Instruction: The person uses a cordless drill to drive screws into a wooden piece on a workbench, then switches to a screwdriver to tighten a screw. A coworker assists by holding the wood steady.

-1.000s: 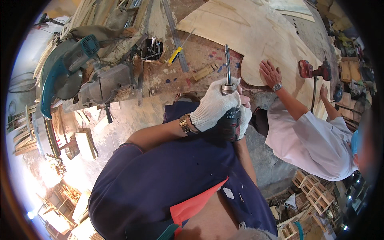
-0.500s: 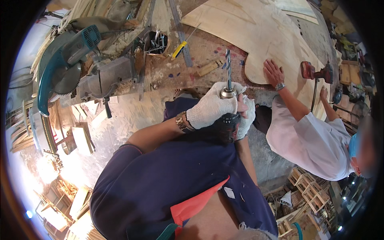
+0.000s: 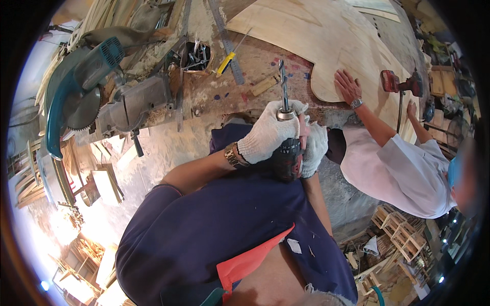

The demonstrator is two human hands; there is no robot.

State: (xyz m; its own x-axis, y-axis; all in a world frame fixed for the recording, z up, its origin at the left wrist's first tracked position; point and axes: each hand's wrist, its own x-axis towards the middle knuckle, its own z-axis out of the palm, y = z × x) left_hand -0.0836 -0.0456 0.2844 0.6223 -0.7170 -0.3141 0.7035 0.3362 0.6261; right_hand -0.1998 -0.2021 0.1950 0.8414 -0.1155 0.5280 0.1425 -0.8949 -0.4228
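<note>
Drill point(image 3: 288, 158) held close in front of person's navy shirt point(image 3: 219, 209), long twist bit point(image 3: 284, 84) pointing away from the body. Left hand point(image 3: 270, 130), white knit glove, gold-coloured watch point(image 3: 233, 155) at wrist: fingers curled closed around the drill's chuck point(image 3: 285, 114) end. Right hand point(image 3: 315, 147), also gloved, at right side of the drill body; its fingers partly hidden, can't tell how far closed or how firm the hold. Bare fingertips show between the gloves, can't tell whose hand they belong to. Bench point(image 3: 204, 99) lies beyond the drill. On it, beyond the drill and a bit left: wood block point(image 3: 264, 85), yellow-handled screwdriver point(image 3: 225, 65), metal ruler point(image 3: 220, 30) passing under the screwdriver, open box of small tools point(image 3: 195, 57). Teal mitre saw point(image 3: 76, 84) well left of the drill. Plywood sheet point(image 3: 306, 30) beyond and right of the drill, co-worker's bare hand point(image 3: 348, 86) flat on it. Second drill point(image 3: 402, 84), red and black, well right of the first drill.
</note>
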